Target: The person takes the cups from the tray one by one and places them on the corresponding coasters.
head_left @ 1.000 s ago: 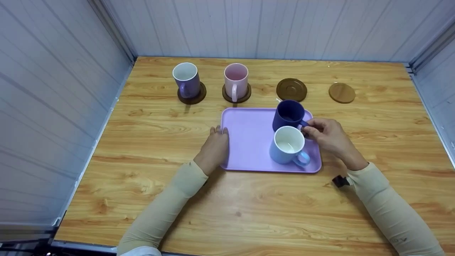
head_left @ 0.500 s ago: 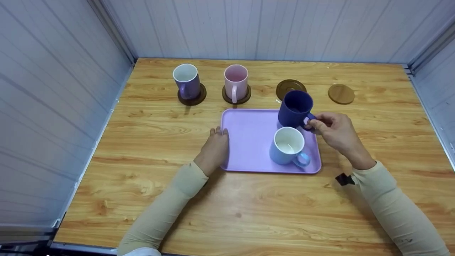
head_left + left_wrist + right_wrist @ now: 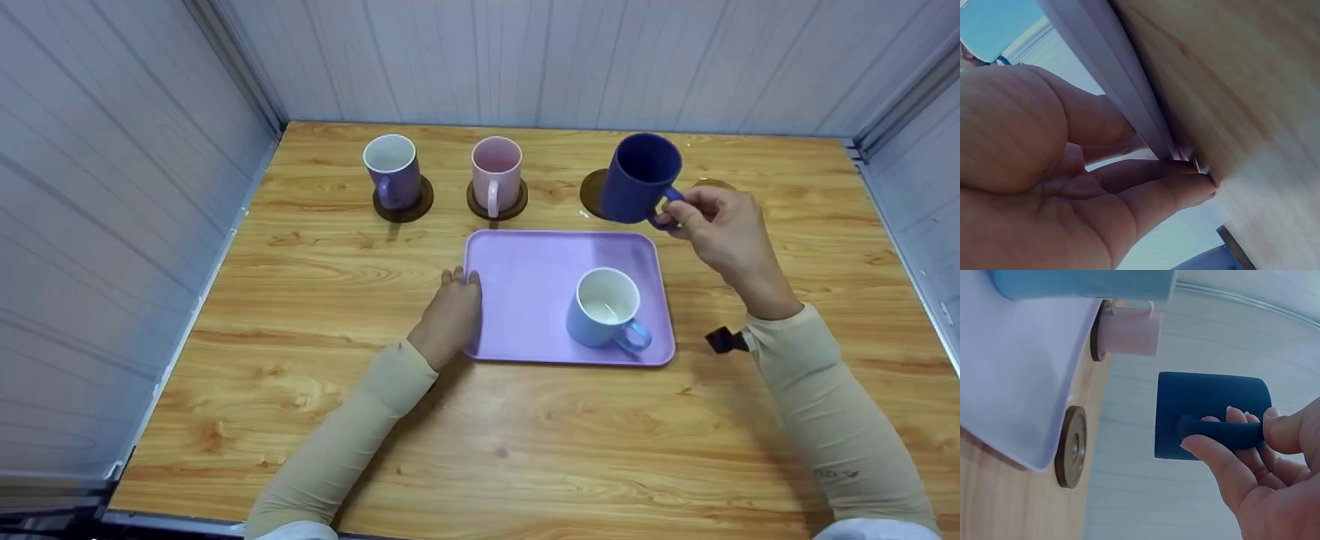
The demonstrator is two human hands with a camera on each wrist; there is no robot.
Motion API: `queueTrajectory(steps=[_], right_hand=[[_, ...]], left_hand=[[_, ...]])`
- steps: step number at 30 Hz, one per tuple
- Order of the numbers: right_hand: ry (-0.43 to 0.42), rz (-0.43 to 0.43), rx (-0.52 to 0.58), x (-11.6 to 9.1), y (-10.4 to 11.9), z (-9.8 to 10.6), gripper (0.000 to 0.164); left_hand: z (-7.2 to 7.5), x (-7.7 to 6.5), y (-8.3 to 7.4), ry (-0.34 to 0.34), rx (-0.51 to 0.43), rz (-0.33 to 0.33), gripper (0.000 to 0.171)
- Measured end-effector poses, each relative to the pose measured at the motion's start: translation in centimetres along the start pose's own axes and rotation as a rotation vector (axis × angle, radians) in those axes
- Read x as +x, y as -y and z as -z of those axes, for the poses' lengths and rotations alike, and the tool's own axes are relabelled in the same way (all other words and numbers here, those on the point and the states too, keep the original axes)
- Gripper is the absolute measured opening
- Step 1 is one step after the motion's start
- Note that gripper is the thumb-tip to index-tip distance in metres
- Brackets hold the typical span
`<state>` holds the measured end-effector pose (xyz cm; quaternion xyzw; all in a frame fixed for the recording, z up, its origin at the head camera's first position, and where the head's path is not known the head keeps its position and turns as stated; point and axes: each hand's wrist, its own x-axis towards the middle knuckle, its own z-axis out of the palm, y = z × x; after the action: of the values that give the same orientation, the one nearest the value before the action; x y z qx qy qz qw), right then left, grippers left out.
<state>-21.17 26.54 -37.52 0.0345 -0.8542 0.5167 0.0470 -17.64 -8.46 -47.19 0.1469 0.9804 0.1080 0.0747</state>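
Note:
My right hand (image 3: 724, 232) grips the handle of a dark blue mug (image 3: 637, 180), thumb and fingers round it. In the right wrist view this mug (image 3: 1213, 396) is held in the air, apart from the round brown coaster (image 3: 1072, 447). From the head view it hides much of that coaster (image 3: 592, 193). My left hand (image 3: 450, 311) holds the left edge of a lilac tray (image 3: 525, 300); the left wrist view has thumb and fingers at the tray's rim (image 3: 1112, 67), fingertips by the wood. A light blue mug (image 3: 600, 319) stands upright on the tray's right half.
Behind the tray, a purple mug (image 3: 397, 184) and a pink mug (image 3: 499, 180) stand on brown coasters. A lighter wooden coaster (image 3: 714, 183) is partly hidden behind my right hand. White panel walls (image 3: 525, 60) enclose the wooden table (image 3: 487, 450).
My right hand has lifted the dark blue mug off the tray and carried it back towards the brown coaster behind. My left hand, the tray and the light blue mug have stayed in place.

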Motion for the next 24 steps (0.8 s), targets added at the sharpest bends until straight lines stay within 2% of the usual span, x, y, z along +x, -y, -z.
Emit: queueTrajectory(steps=[9,14,20,24], right_hand=[[-0.069,-0.021,-0.018,2.1,0.9,-0.5,0.032],[-0.105,-0.064,-0.028,3.5,1.1,-1.2,0.034],[-0.153,-0.106,-0.153,4.7,0.7,-2.0,0.037],[-0.153,-0.11,-0.107,5.1,0.1,-2.5,0.033]], left_hand=[[0.1,0.1,-0.1,0.012,-0.017,0.019,0.057],[0.2,0.1,-0.1,0.029,-0.03,0.035,0.06],[0.1,0.1,-0.1,0.039,-0.032,0.04,0.065],[0.1,0.1,0.0,0.032,-0.018,0.022,0.064]])
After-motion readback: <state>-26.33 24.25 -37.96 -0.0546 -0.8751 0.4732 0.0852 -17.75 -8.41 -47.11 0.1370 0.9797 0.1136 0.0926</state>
